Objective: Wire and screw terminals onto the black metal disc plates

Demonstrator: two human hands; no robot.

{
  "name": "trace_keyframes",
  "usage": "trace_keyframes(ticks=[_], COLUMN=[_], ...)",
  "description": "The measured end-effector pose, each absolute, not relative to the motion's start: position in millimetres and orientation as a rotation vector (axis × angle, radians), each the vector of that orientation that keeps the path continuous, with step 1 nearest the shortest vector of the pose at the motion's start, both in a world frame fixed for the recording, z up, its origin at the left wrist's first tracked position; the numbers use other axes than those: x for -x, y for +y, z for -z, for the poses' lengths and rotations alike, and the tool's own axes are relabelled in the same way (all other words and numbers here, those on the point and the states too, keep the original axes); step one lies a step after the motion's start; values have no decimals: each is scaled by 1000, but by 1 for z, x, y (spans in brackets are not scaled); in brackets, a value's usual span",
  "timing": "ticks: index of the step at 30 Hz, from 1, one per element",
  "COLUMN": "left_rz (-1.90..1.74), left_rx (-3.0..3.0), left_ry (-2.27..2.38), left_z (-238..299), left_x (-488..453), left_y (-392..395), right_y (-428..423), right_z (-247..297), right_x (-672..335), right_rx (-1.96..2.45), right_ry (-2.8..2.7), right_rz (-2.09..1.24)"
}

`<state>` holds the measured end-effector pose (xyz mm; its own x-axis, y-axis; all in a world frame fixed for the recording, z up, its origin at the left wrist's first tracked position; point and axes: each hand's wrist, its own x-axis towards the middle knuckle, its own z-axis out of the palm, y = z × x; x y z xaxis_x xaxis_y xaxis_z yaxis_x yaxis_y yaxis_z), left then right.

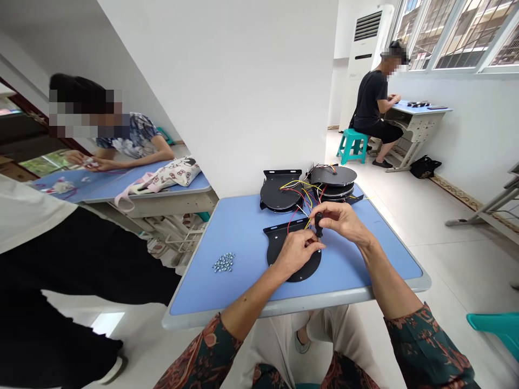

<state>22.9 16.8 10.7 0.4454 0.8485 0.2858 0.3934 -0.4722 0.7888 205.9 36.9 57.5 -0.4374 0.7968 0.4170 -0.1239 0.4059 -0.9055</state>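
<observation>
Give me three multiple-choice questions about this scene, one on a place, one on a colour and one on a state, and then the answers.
1. Where is the pile of small screws?
A) On the floor
B) On the blue desk, left of the round black plate
C) On the stacked plates

2. What colour is the stool by the window?
A) Red
B) White
C) Teal

3. What is the right hand doing?
A) Gripping a black-handled tool
B) Lying open on the desk
C) Holding a phone

Answers:
1. B, because the screws lie on the desktop beside the plate.
2. C, because the seat and legs show teal.
3. A, because the fingers close around the handle.
</observation>
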Motion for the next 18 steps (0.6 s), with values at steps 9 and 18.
trace_keyframes(ticks=[9,18], left_rz=[-884,-897], left_rx=[-2102,-2031], left_ry=[1031,977], left_z=[-11,-11], left_x=[-23,-23], left_y=[17,17], right_y=[36,36], right_z=[-59,-56], right_x=[-205,-207], right_rx=[609,544], right_ry=[-1700,-1677], right_rz=[-1113,-1221])
